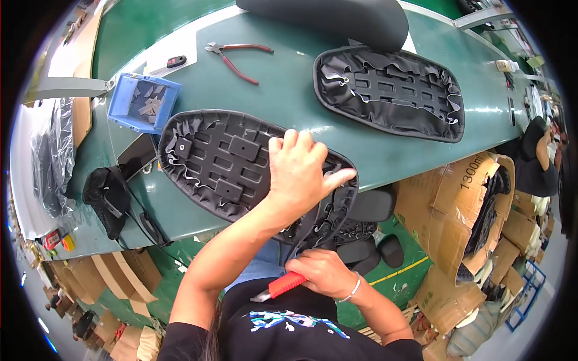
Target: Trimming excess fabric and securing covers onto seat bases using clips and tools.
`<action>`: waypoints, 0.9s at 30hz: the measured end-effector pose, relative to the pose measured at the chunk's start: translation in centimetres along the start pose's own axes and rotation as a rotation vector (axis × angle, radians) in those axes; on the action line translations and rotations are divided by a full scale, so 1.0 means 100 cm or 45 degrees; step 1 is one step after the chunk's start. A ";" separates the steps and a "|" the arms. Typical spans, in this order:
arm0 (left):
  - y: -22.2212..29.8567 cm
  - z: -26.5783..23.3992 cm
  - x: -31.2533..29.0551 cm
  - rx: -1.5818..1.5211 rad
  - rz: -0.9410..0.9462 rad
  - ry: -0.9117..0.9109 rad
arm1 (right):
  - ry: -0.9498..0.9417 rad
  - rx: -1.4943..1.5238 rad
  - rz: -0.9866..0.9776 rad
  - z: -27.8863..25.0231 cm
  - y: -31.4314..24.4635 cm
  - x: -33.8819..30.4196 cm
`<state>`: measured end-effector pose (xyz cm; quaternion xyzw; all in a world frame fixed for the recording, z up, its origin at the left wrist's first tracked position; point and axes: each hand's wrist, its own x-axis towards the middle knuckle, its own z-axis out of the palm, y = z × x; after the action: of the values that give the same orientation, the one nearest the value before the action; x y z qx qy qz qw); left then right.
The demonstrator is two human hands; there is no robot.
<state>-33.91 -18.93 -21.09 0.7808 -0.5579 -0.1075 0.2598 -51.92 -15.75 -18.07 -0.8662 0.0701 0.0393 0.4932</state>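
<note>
A black padded seat (211, 162) lies upside down on the table, its ribbed base showing and black cover material gathered along its rim. My left hand (298, 171) bears down on its right part, fingers bent over the far edge and thumb stretched toward the right end. At the near edge, my right hand (322, 274) is closed round a red utility knife (286, 284), whose blade points left toward my shirt. The same hand is at a strip of black cover material (304, 231) pulled down from the seat; how its fingers grip that strip is partly hidden.
Another upturned seat (391, 93) lies farther right, below a long black cushion (337, 21). Red-handled pliers (241, 57) lie near a blue bin (144, 102) of small grey pieces. A black bag (108, 198) sits left; a large cardboard box (451, 204) stands right of the table.
</note>
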 end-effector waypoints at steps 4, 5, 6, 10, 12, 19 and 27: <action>-0.014 0.006 -0.014 -0.105 0.065 -0.034 | 0.582 0.765 0.701 -0.029 0.008 -0.038; -0.019 0.004 -0.017 -0.195 0.082 -0.006 | 0.762 0.614 0.750 -0.044 0.016 -0.036; -0.023 0.005 -0.017 -0.269 0.106 0.003 | 0.743 0.570 0.801 -0.059 0.018 -0.035; -0.035 0.002 -0.010 -0.441 0.203 -0.108 | 0.553 -0.380 0.264 -0.093 0.058 -0.022; -0.040 0.002 -0.011 -0.515 0.263 -0.139 | 0.475 -0.477 0.253 -0.104 0.062 -0.014; -0.063 -0.012 -0.005 -1.013 0.245 -0.343 | 0.385 -0.789 0.359 -0.092 0.058 -0.012; -0.065 -0.019 -0.006 -2.227 -0.420 -0.275 | 0.851 -0.496 0.792 -0.017 0.012 -0.020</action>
<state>-27.98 -16.30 -23.01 0.3596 -0.1786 -0.6030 0.6893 -54.11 -17.70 -17.95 -0.8456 0.4708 -0.0830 0.2375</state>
